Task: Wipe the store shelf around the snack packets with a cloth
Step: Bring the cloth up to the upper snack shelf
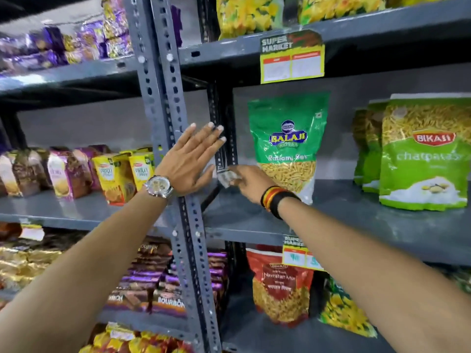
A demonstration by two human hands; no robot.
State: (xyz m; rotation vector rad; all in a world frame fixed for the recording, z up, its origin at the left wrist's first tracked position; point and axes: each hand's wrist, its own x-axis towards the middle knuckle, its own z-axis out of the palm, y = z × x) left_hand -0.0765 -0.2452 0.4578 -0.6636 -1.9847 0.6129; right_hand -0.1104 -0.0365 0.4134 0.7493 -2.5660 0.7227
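While left fingers (204,135) spread, right fingers (235,174) pinch cloth (227,179).

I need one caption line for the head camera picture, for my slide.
Left hand braced on the shelf upright, right hand pressing a cloth into the shelf corner beside the Balaji packet.

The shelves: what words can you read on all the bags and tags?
"BALAJI WAFERS", "Ratlami Sev": green bag.
"BIKAJI", "chatpata": light green bag.
"Navratan Mix": red bag.
"SUPER MARKET": top price tag; its boxes look blank.
"BOURBON": brown packs.
Yellow packs: too blurred.
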